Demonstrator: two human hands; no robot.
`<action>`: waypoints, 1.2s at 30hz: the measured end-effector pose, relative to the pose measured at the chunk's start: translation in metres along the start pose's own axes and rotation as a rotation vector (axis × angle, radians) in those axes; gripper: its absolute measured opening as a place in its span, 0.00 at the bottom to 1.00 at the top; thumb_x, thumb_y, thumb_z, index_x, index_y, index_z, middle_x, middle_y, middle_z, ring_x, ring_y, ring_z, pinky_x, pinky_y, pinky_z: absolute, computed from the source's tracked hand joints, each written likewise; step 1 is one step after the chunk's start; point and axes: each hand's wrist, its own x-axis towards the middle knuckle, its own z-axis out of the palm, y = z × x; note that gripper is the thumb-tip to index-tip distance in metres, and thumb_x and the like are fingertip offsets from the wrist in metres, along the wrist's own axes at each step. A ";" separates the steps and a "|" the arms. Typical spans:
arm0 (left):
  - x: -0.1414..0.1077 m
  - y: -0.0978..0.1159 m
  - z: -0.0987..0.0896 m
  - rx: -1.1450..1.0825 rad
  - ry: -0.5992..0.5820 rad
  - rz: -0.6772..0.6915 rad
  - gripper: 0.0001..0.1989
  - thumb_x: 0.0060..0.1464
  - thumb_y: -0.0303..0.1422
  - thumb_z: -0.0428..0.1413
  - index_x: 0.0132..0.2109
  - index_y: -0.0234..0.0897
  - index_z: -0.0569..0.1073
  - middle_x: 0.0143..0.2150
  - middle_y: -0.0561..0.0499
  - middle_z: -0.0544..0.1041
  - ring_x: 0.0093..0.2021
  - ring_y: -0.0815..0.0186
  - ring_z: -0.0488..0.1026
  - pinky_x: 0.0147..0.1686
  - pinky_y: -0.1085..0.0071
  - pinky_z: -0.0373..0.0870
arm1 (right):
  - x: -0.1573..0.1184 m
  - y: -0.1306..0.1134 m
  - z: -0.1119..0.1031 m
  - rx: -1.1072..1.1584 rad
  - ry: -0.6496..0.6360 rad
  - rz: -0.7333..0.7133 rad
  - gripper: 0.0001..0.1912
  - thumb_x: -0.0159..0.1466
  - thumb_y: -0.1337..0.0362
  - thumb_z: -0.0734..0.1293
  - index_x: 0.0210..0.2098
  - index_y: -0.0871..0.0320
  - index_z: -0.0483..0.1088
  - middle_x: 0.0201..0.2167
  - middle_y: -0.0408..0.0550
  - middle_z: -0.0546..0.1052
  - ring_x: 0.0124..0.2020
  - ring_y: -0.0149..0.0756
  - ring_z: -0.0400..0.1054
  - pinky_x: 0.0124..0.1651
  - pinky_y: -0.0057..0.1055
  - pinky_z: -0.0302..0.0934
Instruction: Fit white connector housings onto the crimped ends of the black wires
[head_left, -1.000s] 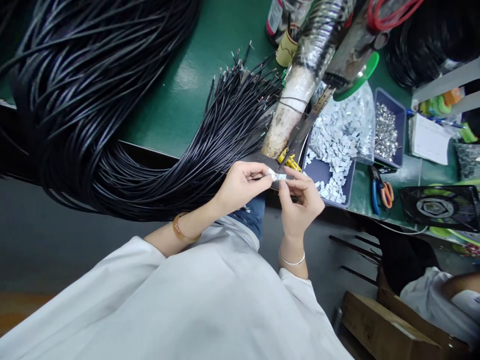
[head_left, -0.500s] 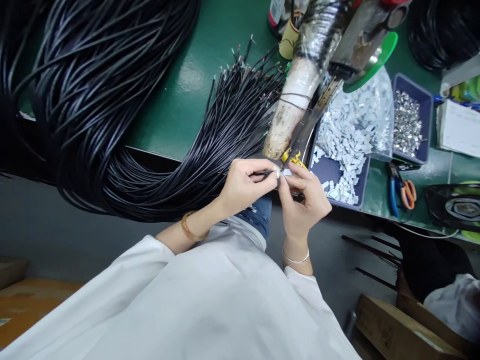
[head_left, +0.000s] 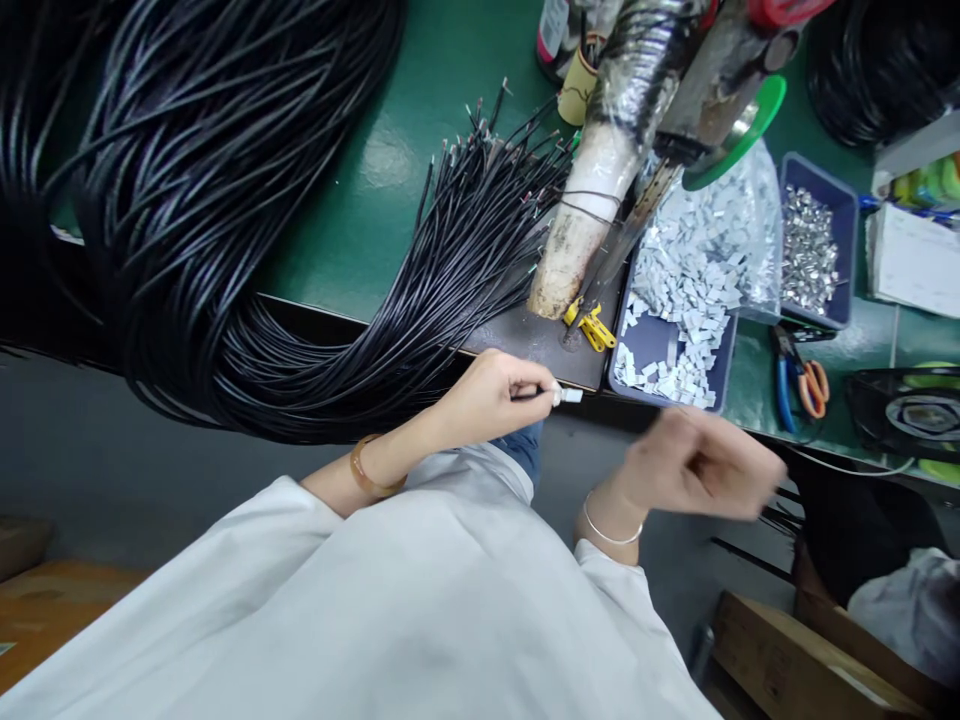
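My left hand (head_left: 502, 393) is closed in a pinch around the end of a black cable. Out of its fingertips pokes a small pale rectangular piece (head_left: 571, 396) at the cable's tip. Farther right, beyond the table edge, my right hand (head_left: 701, 465) is smeared by motion, and whether it grips anything cannot be made out. Many similar pale pieces (head_left: 682, 320) lie in a dark blue tray (head_left: 670, 396) above the right hand. A large bundle of black cables (head_left: 315, 365) runs up to the left hand's left, its stripped ends on the bench.
A soldering tool (head_left: 611, 250) and a wrapped tube (head_left: 577, 230) hang over the bench beside a yellow clip (head_left: 591, 326). Shiny metal parts (head_left: 810, 250) fill another tray. Orange-and-blue-handled pliers (head_left: 799, 380) and a small fan (head_left: 919, 415) sit at right.
My hands have come apart. The right hand swung right and down, away from the cable tip; the left moved slightly down, still pinching the cable with the pale piece.
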 end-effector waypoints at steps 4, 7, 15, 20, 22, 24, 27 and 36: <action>-0.012 -0.006 -0.006 0.127 -0.073 0.077 0.10 0.58 0.33 0.57 0.36 0.31 0.81 0.23 0.53 0.75 0.23 0.74 0.67 0.26 0.77 0.61 | 0.019 -0.008 -0.016 0.000 0.192 0.065 0.07 0.61 0.61 0.69 0.39 0.44 0.73 0.28 0.38 0.70 0.14 0.27 0.54 0.15 0.33 0.51; -0.011 -0.008 -0.017 0.332 0.273 0.116 0.11 0.59 0.35 0.57 0.43 0.32 0.80 0.36 0.47 0.80 0.32 0.68 0.75 0.35 0.72 0.70 | 0.026 0.005 -0.031 -0.140 -0.285 0.373 0.07 0.64 0.62 0.66 0.43 0.51 0.69 0.28 0.41 0.74 0.23 0.36 0.72 0.27 0.36 0.66; 0.018 -0.018 -0.047 0.776 0.520 0.012 0.07 0.59 0.29 0.54 0.40 0.34 0.77 0.42 0.43 0.76 0.44 0.57 0.74 0.43 0.62 0.69 | 0.039 0.071 -0.031 -0.682 -0.876 0.312 0.07 0.60 0.59 0.65 0.28 0.54 0.66 0.24 0.43 0.72 0.27 0.35 0.66 0.37 0.34 0.56; 0.022 -0.023 -0.051 0.223 0.868 0.096 0.05 0.59 0.33 0.57 0.42 0.37 0.73 0.29 0.54 0.72 0.28 0.71 0.68 0.31 0.72 0.64 | 0.041 0.070 -0.016 -0.622 -0.982 0.183 0.06 0.57 0.64 0.65 0.25 0.54 0.62 0.26 0.42 0.70 0.28 0.34 0.64 0.36 0.32 0.53; 0.018 -0.016 -0.049 -0.043 0.939 0.128 0.08 0.60 0.38 0.57 0.43 0.39 0.71 0.29 0.55 0.71 0.23 0.74 0.63 0.25 0.74 0.59 | 0.039 0.070 -0.012 -0.631 -0.963 0.121 0.07 0.56 0.66 0.64 0.24 0.54 0.61 0.26 0.42 0.69 0.28 0.34 0.63 0.35 0.32 0.52; 0.010 -0.005 -0.044 -0.274 0.847 0.134 0.12 0.60 0.43 0.57 0.43 0.40 0.70 0.29 0.55 0.71 0.19 0.77 0.58 0.20 0.74 0.55 | 0.037 0.073 -0.009 -0.649 -0.929 0.090 0.07 0.56 0.67 0.63 0.24 0.54 0.60 0.25 0.42 0.68 0.28 0.34 0.62 0.34 0.32 0.52; -0.002 0.012 -0.029 -0.563 0.345 0.053 0.16 0.53 0.46 0.62 0.39 0.38 0.71 0.25 0.56 0.72 0.16 0.77 0.59 0.17 0.75 0.57 | 0.036 0.079 -0.005 -0.654 -0.858 0.098 0.06 0.56 0.67 0.63 0.25 0.53 0.60 0.24 0.41 0.67 0.27 0.34 0.61 0.34 0.32 0.52; -0.005 0.005 0.014 -0.737 0.099 -0.139 0.09 0.52 0.32 0.63 0.40 0.32 0.76 0.25 0.56 0.75 0.19 0.79 0.63 0.19 0.80 0.59 | 0.016 0.022 0.000 -0.104 -0.321 0.302 0.09 0.63 0.61 0.67 0.28 0.55 0.64 0.31 0.43 0.75 0.29 0.31 0.74 0.32 0.30 0.67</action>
